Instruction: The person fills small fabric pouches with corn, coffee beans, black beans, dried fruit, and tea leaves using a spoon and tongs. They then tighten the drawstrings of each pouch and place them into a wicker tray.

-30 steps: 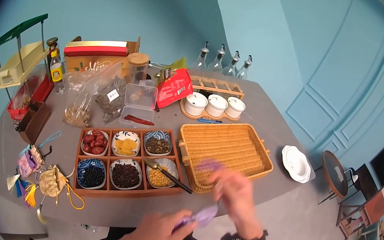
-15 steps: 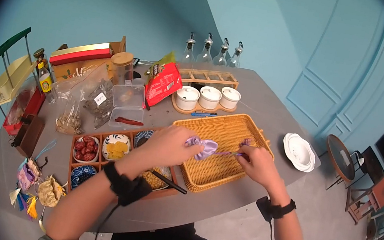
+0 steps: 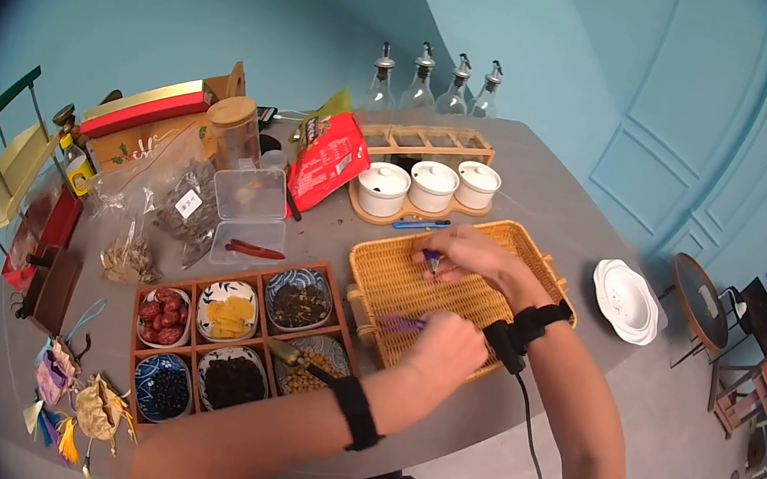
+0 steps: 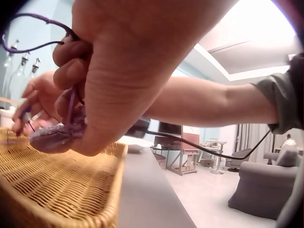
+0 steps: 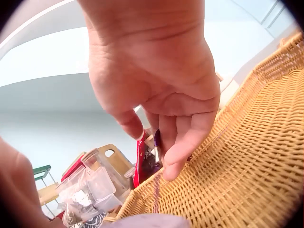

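My left hand (image 3: 448, 352) is over the basket's near side. The left wrist view shows its curled fingers gripping a lavender satin pouch (image 4: 50, 138) and a dark purple cord (image 4: 40, 18) that loops out. Farther over the wicker basket (image 3: 378, 274), my right hand (image 3: 474, 257) pinches a small purple piece (image 5: 157, 137) with a pale tip between thumb and fingers. A thin purple strand (image 5: 156, 192) hangs below it, near the pouch's rounded edge (image 5: 147, 221). Purple strands (image 3: 400, 324) show left of my left hand; what they belong to is unclear.
Left of the basket stands a wooden tray (image 3: 204, 352) with bowls of dried foods and a scoop (image 3: 307, 361). Small pouches (image 3: 99, 410) lie at the far left. White lidded jars (image 3: 433, 187) stand behind the basket, white dishes (image 3: 625, 300) to its right.
My right hand has moved left and away from me, toward the basket's far side. My left hand, with the pouch, has shifted right from above the tray to the basket.
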Tool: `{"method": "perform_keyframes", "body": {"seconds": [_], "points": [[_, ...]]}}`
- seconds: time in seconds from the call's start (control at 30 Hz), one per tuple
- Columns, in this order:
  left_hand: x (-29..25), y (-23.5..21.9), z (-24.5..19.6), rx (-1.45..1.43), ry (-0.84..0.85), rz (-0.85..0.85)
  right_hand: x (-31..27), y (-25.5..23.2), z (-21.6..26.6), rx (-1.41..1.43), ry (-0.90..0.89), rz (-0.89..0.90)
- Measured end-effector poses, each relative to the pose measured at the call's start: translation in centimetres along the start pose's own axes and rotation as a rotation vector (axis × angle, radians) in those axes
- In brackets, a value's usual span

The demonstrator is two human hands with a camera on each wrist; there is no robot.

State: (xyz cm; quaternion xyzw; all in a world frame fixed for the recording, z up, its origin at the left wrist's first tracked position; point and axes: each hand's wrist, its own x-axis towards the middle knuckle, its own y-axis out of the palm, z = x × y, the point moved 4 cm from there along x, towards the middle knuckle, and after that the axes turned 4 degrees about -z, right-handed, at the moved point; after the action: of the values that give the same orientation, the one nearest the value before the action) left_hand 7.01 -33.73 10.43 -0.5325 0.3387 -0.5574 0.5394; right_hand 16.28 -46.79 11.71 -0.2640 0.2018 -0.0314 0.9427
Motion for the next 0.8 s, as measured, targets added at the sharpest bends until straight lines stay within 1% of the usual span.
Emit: {"method": "perform_keyframes", "body": {"seconds": [0.03, 0.07, 0.1, 0.17, 0.2, 0.23, 0.27, 0.3, 0.33, 0.37, 0.4, 0.43, 0.5, 0.6, 0.7, 0.77, 0.8], "points": [[0.3, 0.4, -0.9, 0.082, 0.007, 0.078, 1.0, 0.7, -0.3, -0.004, -0.001, 0.006], [0.5, 0.5, -1.4, 0.165, 0.015, 0.153, 2.2, 1.4, -0.4, -0.031, -0.105, 0.027], [0.8, 0.4, -1.7, 0.163, 0.012, 0.149, 3.1, 2.0, -0.6, -0.058, -0.208, 0.047], [0.8, 0.8, -2.3, 0.219, 0.006, 0.278, 4.0, 3.2, -0.2, -0.085, -0.188, 0.047], [1.1, 2.1, -2.5, 0.208, 0.045, 0.284, 4.4, 3.9, -0.1, -0.108, -0.212, 0.063], [1.1, 1.9, -2.7, 0.205, 0.04, 0.285, 4.6, 4.4, 0.1, -0.13, -0.239, 0.08], [0.9, 1.7, -2.7, 0.245, -0.023, 0.31, 4.8, 4.7, 0.3, -0.132, -0.242, 0.086], [0.7, 1.5, -2.4, 0.287, -0.085, 0.337, 5.0, 5.1, 0.4, -0.221, -0.237, 0.123], [0.7, 1.5, -2.4, 0.288, -0.09, 0.34, 5.1, 5.5, 0.5, -0.309, -0.231, 0.159], [0.7, 1.8, -2.3, 0.263, -0.077, 0.386, 5.2, 5.7, 0.8, -0.311, -0.236, 0.162], [0.7, 2.0, -2.3, 0.237, -0.063, 0.431, 5.2, 6.0, 0.9, -0.314, -0.233, 0.201], [0.8, 2.2, -2.2, 0.236, -0.068, 0.431, 5.1, 6.3, 1.0, -0.316, -0.228, 0.241], [0.7, 2.8, -2.0, 0.069, -0.093, 0.481, 5.1, 6.5, 1.2, -0.318, -0.222, 0.245], [0.9, 3.6, -1.9, 0.037, -0.125, 0.491, 5.3, 6.4, 1.8, -0.332, -0.235, 0.228], [1.0, 4.2, -1.7, -0.027, -0.099, 0.452, 5.7, 6.2, 2.0, -0.338, -0.246, 0.206], [1.0, 4.4, -1.6, -0.069, -0.135, 0.435, 6.1, 6.2, 1.6, -0.332, -0.243, 0.204], [1.0, 4.5, -1.4, -0.11, -0.168, 0.417, 6.0, 6.1, 1.9, -0.444, -0.421, 0.096]]}}
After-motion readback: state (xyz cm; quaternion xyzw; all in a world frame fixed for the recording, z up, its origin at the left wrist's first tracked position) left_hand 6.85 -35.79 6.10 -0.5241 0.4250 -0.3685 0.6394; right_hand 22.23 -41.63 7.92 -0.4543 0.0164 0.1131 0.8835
